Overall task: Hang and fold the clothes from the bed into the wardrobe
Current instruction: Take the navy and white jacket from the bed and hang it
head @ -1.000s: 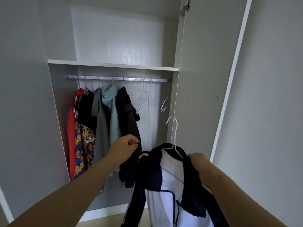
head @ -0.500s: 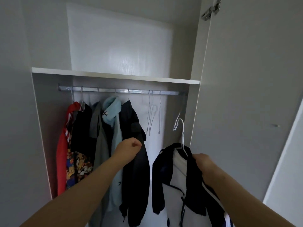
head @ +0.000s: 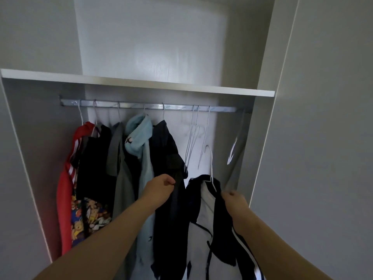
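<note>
Right hand [head: 235,201] gripped the navy-and-white jacket [head: 203,219] on its white wire hanger [head: 211,168], below the silver rail [head: 149,107], near its right end. Left hand [head: 159,187] was curled beside a hanging dark coat [head: 171,158]; whether it held anything was unclear.

A white shelf [head: 141,82] sits over a metal rail [head: 177,107] in the wardrobe [head: 40,158]. Five things hang side by side on the left of the rail: a red jacket [head: 65,199] with white stripes, a black top [head: 94,164], a grey top [head: 119,158], a light blue top [head: 139,136] and a dark coat [head: 167,152]. A cloth with cartoon bears [head: 88,217] shows under the black top. Three bare hangers [head: 190,144] hang to the right of the coat. One more hanger [head: 234,150] hangs at the far right.
</note>
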The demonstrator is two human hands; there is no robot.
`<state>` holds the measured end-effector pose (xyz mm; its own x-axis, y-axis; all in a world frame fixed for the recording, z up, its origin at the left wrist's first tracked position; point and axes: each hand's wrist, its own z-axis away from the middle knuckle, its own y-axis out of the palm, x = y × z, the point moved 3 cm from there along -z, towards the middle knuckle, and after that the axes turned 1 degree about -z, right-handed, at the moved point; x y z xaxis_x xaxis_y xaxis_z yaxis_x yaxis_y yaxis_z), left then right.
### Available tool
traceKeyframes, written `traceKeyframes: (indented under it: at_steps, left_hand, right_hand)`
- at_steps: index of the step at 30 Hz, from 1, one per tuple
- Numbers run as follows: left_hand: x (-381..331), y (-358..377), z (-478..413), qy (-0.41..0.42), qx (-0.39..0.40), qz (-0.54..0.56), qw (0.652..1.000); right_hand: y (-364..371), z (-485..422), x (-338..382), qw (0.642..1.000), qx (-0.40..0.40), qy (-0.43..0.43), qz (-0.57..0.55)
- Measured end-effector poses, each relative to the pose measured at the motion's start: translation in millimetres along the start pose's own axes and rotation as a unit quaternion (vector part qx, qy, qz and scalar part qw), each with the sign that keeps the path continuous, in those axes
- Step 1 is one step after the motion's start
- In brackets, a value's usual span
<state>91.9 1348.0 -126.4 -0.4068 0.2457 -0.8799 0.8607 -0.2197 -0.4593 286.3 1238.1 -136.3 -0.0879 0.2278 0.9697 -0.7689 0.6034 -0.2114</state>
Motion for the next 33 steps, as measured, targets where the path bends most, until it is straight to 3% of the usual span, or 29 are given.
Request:
traceKeyframes:
  at_steps: [4,10,15,20,27,33]
  left_hand:
    - [7,14,-39,-0.011,-0.007,-0.006,1.0]
    - [16,16,-111,-0.016,-0.122,-0.104,0.987]
    - [14,28,-145,0.0,-0.108,-0.211,0.971]
    - [29,28,-173,-0.034,-0.019,-0.339,0.94]
    - [23,26,-200,-0.028,-0.026,-0.356,0.934]
    - [34,-1,-212,-0.032,-0.092,-0.305,0.947]
  right_hand:
    - [34,-24,-5,0.999,0.044,0.004,-0.006]
    - [76,-72,9,0.993,0.113,0.024,-0.013]
    - [89,-112,17,0.991,0.132,0.01,0.038]
    - [94,-145,11,0.994,0.088,0.036,0.049]
    - [100,-170,0,0.993,-0.018,0.088,-0.081]
    - [108,-174,17,0.998,-0.007,0.037,-0.042]
